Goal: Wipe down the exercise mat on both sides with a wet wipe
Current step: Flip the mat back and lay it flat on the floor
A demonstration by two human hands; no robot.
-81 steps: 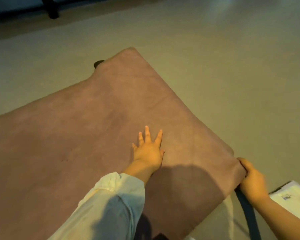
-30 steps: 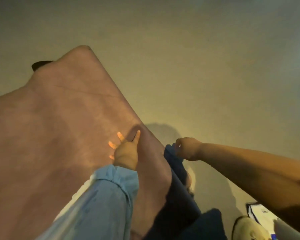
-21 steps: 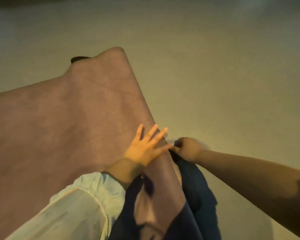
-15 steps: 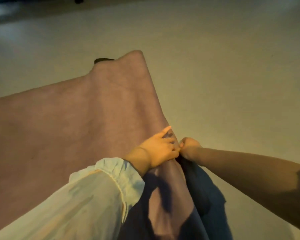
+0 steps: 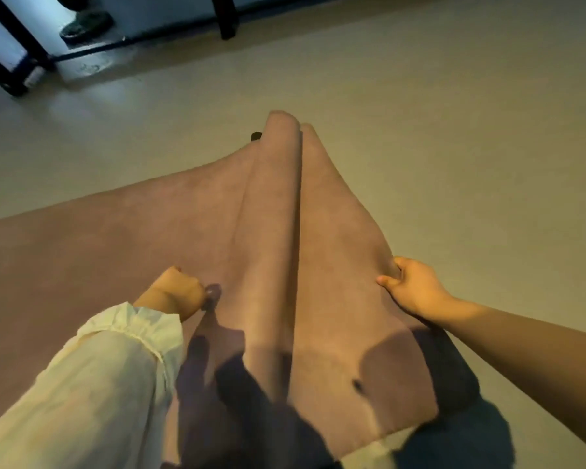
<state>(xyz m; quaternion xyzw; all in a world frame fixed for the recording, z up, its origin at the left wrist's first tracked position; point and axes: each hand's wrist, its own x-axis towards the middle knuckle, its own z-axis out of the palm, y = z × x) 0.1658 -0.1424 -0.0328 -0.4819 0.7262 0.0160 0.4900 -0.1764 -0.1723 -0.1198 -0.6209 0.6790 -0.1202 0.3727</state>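
Note:
The mauve exercise mat [image 5: 122, 238] lies across the floor with a raised fold [image 5: 274, 231] running down its middle toward me. My left hand [image 5: 175, 294], in a pale sleeve, is curled and pinches the mat left of the fold. My right hand [image 5: 411, 287] grips the mat's right edge, thumb on top and fingers underneath, lifting it. The mat's dark blue underside [image 5: 450, 377] shows below that hand. No wet wipe is in view.
Bare beige floor [image 5: 454, 130] surrounds the mat. Black frame legs [image 5: 227, 18] and a stand [image 5: 11, 62] are at the back left, with someone's shoe [image 5: 85, 23] beside them. A small dark object [image 5: 256, 136] peeks from behind the mat's far corner.
My hands were together at the mat's edge; now they are apart, the right one pulling the edge out to the right, the left pinching the mat. A long fold has risen between them.

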